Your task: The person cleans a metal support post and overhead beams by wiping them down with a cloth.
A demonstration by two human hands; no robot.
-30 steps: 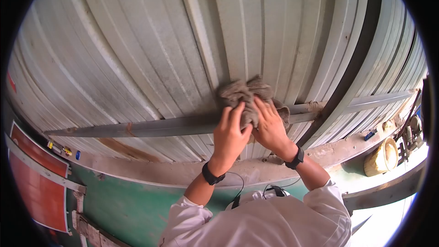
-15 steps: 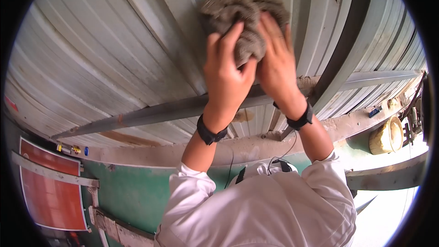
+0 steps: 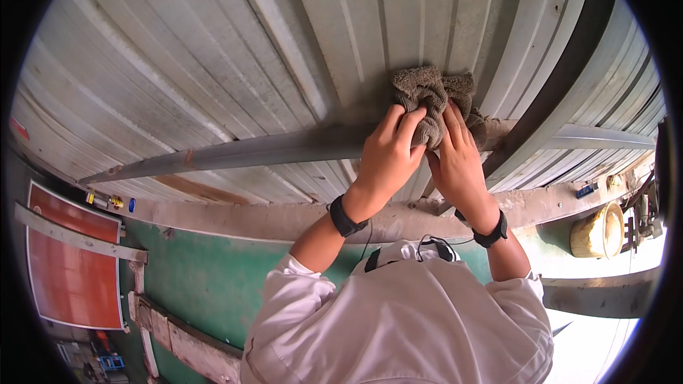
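A crumpled grey-brown cloth (image 3: 423, 92) lies against the ribbed metal wall (image 3: 356, 21), just above the horizontal metal beam (image 3: 284, 149). My left hand (image 3: 391, 153) grips the cloth's lower left part, fingers bent into it. Beside it, my right hand (image 3: 459, 160) presses on the cloth's lower right part with its fingers stretched upward. The two hands are close together, thumbs near each other below the cloth. Each wrist wears a black band. Part of the cloth is hidden beneath the fingers.
A dark upright beam (image 3: 562, 92) crosses the wall at the right. A yellowish bucket (image 3: 597, 231) stands at the right. Below the wall runs a concrete ledge (image 3: 213, 217) above a green floor (image 3: 206, 263). A red panel (image 3: 75, 263) is at the lower left.
Both hands and the cloth first went up the wall, then came back down to just above the horizontal beam. They are now further right in view than a second ago.
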